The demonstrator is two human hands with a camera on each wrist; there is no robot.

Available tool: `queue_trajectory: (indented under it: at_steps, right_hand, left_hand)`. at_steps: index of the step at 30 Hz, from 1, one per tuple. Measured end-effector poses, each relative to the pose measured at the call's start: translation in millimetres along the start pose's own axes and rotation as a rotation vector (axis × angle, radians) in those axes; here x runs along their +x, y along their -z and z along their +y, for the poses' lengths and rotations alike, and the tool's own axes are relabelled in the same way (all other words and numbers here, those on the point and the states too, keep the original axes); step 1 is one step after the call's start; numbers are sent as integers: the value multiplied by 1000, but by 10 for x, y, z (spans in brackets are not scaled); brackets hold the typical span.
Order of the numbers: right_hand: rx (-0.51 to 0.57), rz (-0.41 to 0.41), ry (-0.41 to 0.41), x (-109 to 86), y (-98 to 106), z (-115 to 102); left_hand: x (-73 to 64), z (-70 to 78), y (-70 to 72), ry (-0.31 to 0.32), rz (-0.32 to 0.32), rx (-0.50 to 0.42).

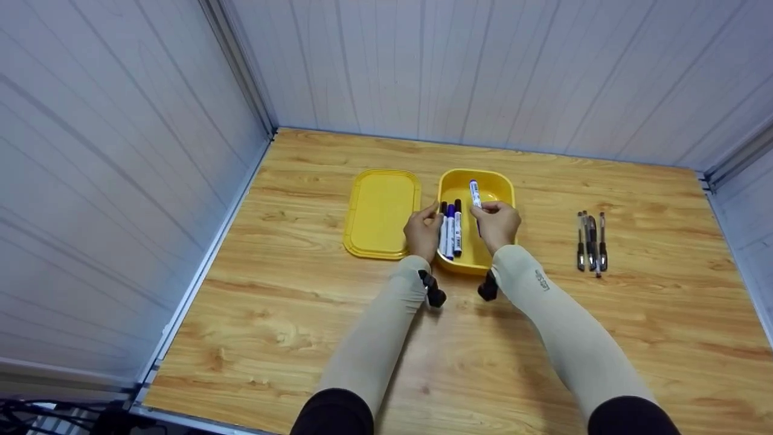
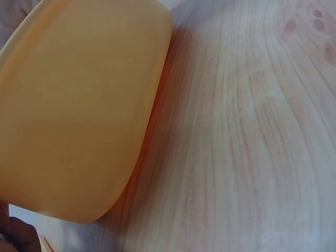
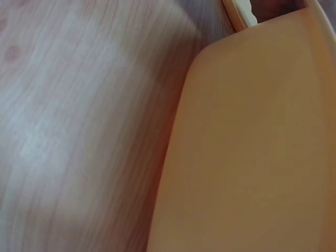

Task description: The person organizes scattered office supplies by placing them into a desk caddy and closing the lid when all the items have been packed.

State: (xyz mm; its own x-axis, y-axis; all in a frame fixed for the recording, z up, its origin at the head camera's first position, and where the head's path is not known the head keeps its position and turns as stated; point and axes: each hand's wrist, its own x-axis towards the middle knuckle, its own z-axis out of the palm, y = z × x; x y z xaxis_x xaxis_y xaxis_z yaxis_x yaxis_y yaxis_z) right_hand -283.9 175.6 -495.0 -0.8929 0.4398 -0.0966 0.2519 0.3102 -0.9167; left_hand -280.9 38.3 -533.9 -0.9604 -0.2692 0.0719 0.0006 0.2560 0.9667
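Note:
In the head view, an open yellow plastic box (image 1: 477,268) sits on the table. Several white whiteboard markers (image 1: 457,232) with black or purple-blue caps lie side by side along its left inner wall. My right hand (image 1: 500,226) is over the box's right half and pinches another white marker (image 1: 475,193) with a blue end. My left hand (image 1: 423,234) grips the left rim of the box; part of its fingers is hidden. In the left wrist view, the outer wall of the box (image 2: 84,115) fills the left side, and dark fingers (image 2: 20,233) show beneath its corner.
The flat yellow lid (image 1: 381,211) lies left of the box. Several black and clear gel pens (image 1: 592,244) lie to the right on the wood-grain table (image 1: 253,314). Pale panel walls (image 1: 386,72) enclose the back and sides.

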Motion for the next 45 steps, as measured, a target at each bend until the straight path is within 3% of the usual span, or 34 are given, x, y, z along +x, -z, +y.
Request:
queue_trajectory:
  at_steps: [6,18,45]
  right_hand:
    - [-10,-3,-13,-17,-13,6]
    - [-42,-20,-50,-30,-34,57]
    - [-74,-31,-46,-18,-107,182]
  left_hand:
    - [-10,-6,-9,-3,3,-23]
    - [-13,-9,9,-36,26,40]
    - [-1,-14,-11,-9,21,8]
